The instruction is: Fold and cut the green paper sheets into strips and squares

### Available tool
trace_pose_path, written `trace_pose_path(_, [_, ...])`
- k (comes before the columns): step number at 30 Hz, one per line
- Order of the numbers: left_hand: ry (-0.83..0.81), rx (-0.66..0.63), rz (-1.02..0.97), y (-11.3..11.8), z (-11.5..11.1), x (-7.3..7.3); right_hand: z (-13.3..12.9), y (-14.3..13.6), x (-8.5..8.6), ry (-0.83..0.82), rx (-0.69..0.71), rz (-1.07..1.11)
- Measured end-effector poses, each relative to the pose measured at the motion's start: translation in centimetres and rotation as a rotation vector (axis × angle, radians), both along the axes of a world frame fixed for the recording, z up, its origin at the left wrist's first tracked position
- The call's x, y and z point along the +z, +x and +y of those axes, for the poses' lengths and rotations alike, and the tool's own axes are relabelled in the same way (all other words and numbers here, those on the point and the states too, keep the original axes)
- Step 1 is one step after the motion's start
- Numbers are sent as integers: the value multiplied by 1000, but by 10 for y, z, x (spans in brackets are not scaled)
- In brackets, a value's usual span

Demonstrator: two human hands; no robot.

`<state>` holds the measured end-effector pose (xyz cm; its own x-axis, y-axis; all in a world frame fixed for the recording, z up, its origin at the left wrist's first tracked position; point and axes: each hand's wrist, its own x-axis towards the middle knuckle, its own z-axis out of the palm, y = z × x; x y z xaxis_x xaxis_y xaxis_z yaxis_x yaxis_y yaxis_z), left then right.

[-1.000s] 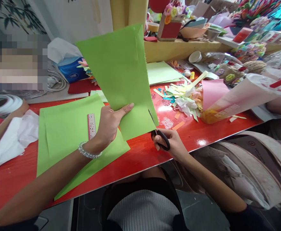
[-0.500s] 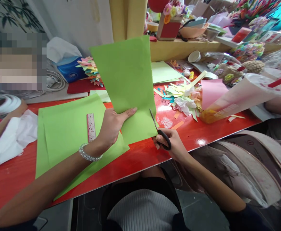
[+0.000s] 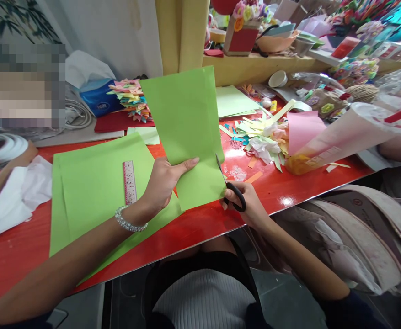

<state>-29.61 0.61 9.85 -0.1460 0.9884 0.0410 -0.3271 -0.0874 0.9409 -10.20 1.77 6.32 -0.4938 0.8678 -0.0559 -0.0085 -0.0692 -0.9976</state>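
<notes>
A sheet of green paper (image 3: pixel 186 114) stands raised above the table, its top leaning away. My left hand (image 3: pixel 164 183) is closed on it, thumb flat on the front and the other fingers hidden behind. In my right hand (image 3: pixel 248 203) are black-handled scissors (image 3: pixel 235 195), their blades at the sheet's lower right edge. Larger green sheets (image 3: pixel 93 196) lie on the table to the left, partly under my left forearm. A pink-patterned ruler (image 3: pixel 129 182) rests on top of them.
Paper strips (image 3: pixel 262 132) lie in a heap on the red table (image 3: pixel 200 228), beside a tilted drink cup (image 3: pixel 340 141) with a red straw. Folded colourful paper (image 3: pixel 131 98) and a blue tissue pack (image 3: pixel 99 98) are at the back left. A person's arm (image 3: pixel 8 183) reaches in at far left.
The top of the green sheet has come down and shifted slightly right. Both hands stay nearly in place, with the scissors still at the sheet's right edge.
</notes>
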Motion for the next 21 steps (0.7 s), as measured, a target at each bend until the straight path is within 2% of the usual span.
trace_pose_path(21, [-59,-31,-4,4,-4,-2,-1,-4,3,-33,-46,14])
